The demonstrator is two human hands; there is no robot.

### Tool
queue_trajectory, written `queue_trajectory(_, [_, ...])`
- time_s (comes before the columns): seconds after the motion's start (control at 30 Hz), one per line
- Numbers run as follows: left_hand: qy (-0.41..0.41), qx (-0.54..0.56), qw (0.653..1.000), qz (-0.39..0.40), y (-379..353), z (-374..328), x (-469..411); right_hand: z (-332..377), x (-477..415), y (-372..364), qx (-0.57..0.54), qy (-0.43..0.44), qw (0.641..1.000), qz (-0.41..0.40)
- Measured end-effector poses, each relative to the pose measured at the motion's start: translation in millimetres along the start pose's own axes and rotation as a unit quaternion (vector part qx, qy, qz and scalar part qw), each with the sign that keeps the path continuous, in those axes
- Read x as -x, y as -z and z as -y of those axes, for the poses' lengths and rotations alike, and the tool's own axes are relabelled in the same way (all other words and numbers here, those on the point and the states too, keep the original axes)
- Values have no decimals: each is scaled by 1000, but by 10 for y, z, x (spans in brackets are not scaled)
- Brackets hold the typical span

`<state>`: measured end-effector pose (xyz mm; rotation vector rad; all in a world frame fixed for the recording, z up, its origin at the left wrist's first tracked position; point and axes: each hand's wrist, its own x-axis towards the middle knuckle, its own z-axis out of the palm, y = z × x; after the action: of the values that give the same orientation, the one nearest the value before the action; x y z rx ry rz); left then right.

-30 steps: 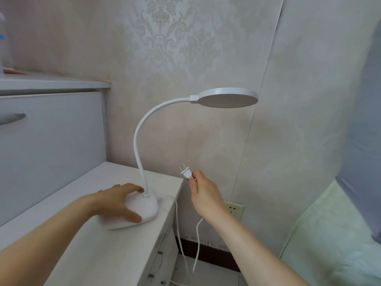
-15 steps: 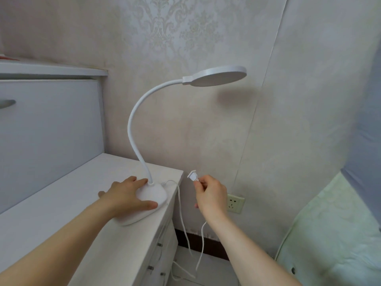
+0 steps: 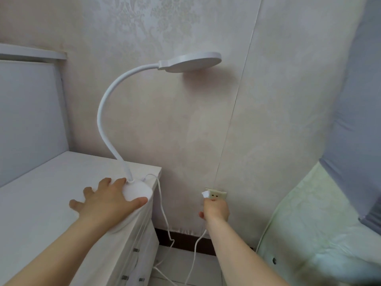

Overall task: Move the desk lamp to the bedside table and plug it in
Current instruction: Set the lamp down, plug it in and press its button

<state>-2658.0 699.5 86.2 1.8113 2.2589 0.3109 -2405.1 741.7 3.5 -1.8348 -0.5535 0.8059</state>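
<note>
The white gooseneck desk lamp point(image 3: 132, 141) stands on the white bedside table point(image 3: 51, 193). Left hand point(image 3: 107, 200), fingers spread, steadies its light base; right hand point(image 3: 215, 209) pinches the rigid white plug point(image 3: 205, 194) at the beige wall socket point(image 3: 217, 195).

no readable text, labels or numbers

White lamp point(image 3: 136, 191), cream damask wallpaper point(image 3: 165, 27), perhaps pale-green bedding point(image 3: 319, 223)
</note>
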Motion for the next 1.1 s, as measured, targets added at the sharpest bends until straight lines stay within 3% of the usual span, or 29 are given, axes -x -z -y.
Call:
queue_trajectory(0.13, [1,5,1000,13,-2,8,-36,-184,-308,52,12,-63,997,-32])
queue_trajectory(0.33, [8,-2,1000,27,30,-8,-62,-294,-654,15,-83,-119,989,-41])
queue_trajectory(0.9, [8,-26,998,50,102,81,147,-328,-871,-66,-184,-140,973,16])
queue_trajectory(1.1, [5,-31,998,55,118,59,130,-379,-909,-118,-197,-155,968,-6])
